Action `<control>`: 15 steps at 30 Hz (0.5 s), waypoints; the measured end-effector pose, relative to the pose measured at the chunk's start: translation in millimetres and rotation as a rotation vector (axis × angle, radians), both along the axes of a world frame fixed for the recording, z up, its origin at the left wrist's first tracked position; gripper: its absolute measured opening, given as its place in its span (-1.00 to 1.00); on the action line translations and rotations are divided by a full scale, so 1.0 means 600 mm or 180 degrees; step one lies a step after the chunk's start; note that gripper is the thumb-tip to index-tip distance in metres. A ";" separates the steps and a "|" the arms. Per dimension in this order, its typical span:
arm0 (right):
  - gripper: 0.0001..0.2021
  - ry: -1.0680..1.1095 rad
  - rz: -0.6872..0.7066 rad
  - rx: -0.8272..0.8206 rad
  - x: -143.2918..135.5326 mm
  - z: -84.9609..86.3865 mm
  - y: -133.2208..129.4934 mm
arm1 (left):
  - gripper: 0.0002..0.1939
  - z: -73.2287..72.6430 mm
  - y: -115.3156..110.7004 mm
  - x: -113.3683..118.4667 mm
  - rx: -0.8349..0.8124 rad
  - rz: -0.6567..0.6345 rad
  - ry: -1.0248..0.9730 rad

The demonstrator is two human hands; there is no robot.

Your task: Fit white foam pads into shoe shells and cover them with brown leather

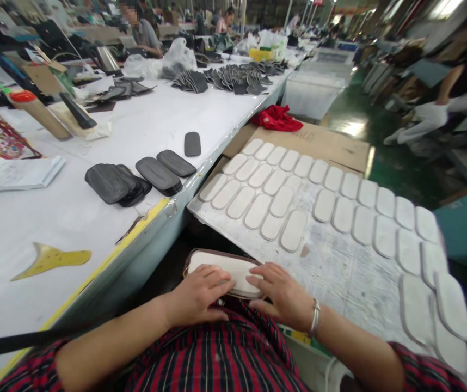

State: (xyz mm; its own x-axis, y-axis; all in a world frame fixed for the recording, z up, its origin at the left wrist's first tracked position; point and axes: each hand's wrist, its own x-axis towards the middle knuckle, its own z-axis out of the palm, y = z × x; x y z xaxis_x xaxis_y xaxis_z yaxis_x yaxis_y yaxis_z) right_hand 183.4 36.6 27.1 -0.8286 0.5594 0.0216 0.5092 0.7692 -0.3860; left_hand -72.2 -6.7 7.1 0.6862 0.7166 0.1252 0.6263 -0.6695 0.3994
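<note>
A long, round-ended panel (pixel 239 275) with a white upper face and a brown rim lies across my lap. My left hand (pixel 203 291) holds its left part, fingers bent over the white face and the thumb towards my body. At the panel's right end, my right hand (pixel 280 291) grips it with the fingertips on top and the thumb at the near edge. The underside of the panel is hidden. On a board (pixel 339 288) to my right, several rows of pale rounded pieces (pixel 294 231) lie face up, a few overlapping.
Stacks of dark rounded pieces (pixel 106 182) lie on the white table (pixel 66 223) at left, beside a yellow template (pixel 51 261). Behind stand a red-capped bottle (pixel 40 113) and piled dark parts (pixel 233 79). Red cloth (pixel 276 118) rests on cardboard (pixel 319 142). Other people sit farther off.
</note>
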 end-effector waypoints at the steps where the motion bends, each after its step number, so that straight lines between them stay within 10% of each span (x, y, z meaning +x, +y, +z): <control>1: -0.60 -0.0066 0.0043 0.0293 0.011 -0.009 -0.024 | -0.42 -0.008 -0.011 0.015 0.0054 -0.0008 0.0058; 7: -0.79 0.0431 0.0149 0.1393 0.006 -0.069 -0.084 | -0.63 -0.035 -0.032 0.050 0.0450 0.0151 0.0371; 15: -0.93 0.0325 -0.1186 0.0207 -0.024 -0.037 -0.071 | -0.78 -0.033 -0.032 0.063 0.0258 0.0646 0.0054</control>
State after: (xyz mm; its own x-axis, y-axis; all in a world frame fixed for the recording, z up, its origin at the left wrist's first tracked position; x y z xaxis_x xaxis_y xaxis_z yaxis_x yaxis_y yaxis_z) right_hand 169.1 -6.1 4.7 -0.5608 0.8162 0.1389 0.7196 0.5635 -0.4057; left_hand -34.3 -25.8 -12.8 0.5315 0.8282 0.1778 0.7575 -0.5586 0.3377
